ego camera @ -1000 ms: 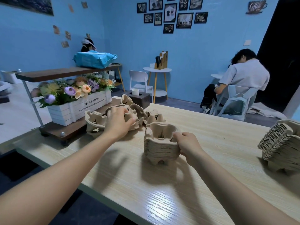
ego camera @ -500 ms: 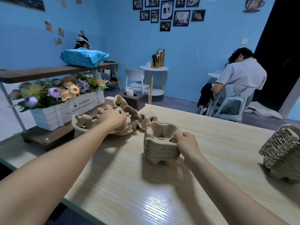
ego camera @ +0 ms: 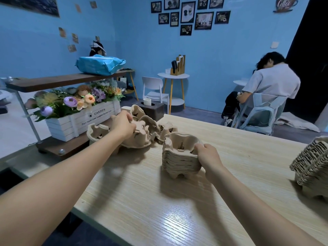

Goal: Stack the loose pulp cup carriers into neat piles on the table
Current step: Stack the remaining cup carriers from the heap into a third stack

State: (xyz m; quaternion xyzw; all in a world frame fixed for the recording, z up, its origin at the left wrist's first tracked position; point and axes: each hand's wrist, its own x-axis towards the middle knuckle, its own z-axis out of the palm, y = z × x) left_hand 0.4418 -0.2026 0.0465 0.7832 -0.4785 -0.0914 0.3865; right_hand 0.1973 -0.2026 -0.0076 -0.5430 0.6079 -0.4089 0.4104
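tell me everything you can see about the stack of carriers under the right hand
The stack of pulp cup carriers is a neat pile of many nested trays in tan moulded pulp, their edges showing as thin ridged layers. It stands upright on the wooden table, near its middle, on short rounded feet. The top tray shows open cup wells. The right hand has a grip on its right rim, fingers curled over the edge. It stands apart from the loose carriers behind it.

A white flower box (ego camera: 79, 121) sits under a wooden shelf (ego camera: 58, 82) bearing a blue package (ego camera: 100, 63).

Wooden table (ego camera: 177, 201); carrier stack (ego camera: 179, 157), loose carriers (ego camera: 138, 137), second stack (ego camera: 312, 166)
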